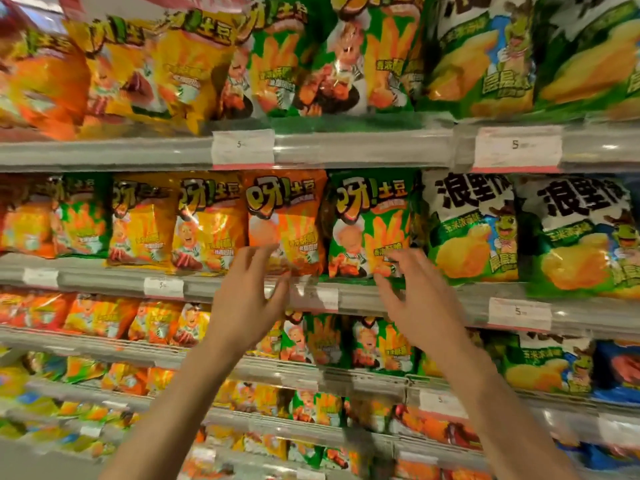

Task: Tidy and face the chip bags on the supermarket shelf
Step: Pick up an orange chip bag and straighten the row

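Orange bag (285, 221) upright on middle shelf (381, 296), glossy, face out, yellow fries and cartoon chef printed below bold white script; green bag (369, 225) just beside it on the right (same design). Left hand (247, 299) fingers spread loosely at orange bag's lower edge, gripping nothing; right hand (414, 297) likewise splayed at green bag's bottom

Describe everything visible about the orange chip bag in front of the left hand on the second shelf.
The orange chip bag is glossy, crinkled foil-like packaging with large white outlined characters on top, a cartoon chef and fries printed below. It stands upright, facing out, on the second shelf, between a yellow bag and a green bag. The left hand reaches its lower edge with fingers spread; whether they touch it cannot be told.
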Motion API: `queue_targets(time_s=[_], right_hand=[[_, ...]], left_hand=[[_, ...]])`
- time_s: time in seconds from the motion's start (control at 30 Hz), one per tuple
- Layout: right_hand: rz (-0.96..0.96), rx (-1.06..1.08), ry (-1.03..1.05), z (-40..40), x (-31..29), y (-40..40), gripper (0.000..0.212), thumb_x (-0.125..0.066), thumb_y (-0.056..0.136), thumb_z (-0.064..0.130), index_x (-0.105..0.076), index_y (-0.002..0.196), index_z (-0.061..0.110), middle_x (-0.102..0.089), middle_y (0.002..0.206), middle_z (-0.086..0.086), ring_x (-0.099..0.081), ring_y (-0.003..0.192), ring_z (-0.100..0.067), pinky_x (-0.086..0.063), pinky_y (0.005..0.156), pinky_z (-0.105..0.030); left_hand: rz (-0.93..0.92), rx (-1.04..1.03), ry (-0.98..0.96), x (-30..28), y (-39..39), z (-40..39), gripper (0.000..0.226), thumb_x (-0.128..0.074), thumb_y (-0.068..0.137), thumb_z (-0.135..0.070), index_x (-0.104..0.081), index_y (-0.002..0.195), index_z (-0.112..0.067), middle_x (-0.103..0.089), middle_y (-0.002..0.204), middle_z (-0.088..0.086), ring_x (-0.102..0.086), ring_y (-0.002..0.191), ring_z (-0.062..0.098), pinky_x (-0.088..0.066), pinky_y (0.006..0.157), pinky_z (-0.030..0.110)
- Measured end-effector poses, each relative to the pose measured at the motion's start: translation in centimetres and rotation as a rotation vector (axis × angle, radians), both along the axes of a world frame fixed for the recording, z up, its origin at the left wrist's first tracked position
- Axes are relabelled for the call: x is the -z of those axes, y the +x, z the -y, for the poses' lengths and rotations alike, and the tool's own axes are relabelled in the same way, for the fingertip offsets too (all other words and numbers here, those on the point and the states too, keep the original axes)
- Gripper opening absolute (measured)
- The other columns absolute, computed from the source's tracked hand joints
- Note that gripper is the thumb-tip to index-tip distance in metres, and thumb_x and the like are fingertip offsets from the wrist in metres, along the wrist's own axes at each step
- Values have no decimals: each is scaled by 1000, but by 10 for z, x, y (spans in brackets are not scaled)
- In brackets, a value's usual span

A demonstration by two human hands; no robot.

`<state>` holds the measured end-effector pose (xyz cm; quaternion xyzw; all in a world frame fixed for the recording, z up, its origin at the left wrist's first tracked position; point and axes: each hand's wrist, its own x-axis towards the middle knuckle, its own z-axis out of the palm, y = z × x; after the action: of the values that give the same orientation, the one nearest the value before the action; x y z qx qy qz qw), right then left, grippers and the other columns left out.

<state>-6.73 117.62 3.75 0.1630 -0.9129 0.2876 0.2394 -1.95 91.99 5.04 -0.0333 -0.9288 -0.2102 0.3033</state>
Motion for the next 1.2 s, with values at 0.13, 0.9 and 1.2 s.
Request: queue_targets(time_s=[0.13, 0.9, 1.2], right_hand=[[-129, -53, 176, 38, -35, -27, 42, -53, 100, 36, -53, 137, 18, -52, 135, -4, -50, 126, -23, -46, 101, -39], [154, 16, -263, 135, -45, -64, 69, -61, 96, 42, -29, 155, 25, -56, 101, 19, -61, 98, -8, -52, 78, -25], [213, -77, -531, 138, -51, -58, 59, -64, 93, 45, -50, 143, 18, -65, 111, 3, -62, 101, -4, -47, 76, -9]], left_hand=[[34, -39, -208, -23, -32, 43, 64, -66, 91, -33, -39, 147, -20, -44, 136, 12, -60, 103, 33, -53, 69, 37], [-87, 323, 394, -26, -89, 79, 66, -65, 95, -35, -30, 150, -29, -46, 144, -1, -46, 129, 14, -43, 104, 30], [34, 396, 707, -34, -75, 91, 56, -59, 98, -36, -34, 148, -39, -49, 138, 0, -60, 114, 19, -57, 85, 40]])
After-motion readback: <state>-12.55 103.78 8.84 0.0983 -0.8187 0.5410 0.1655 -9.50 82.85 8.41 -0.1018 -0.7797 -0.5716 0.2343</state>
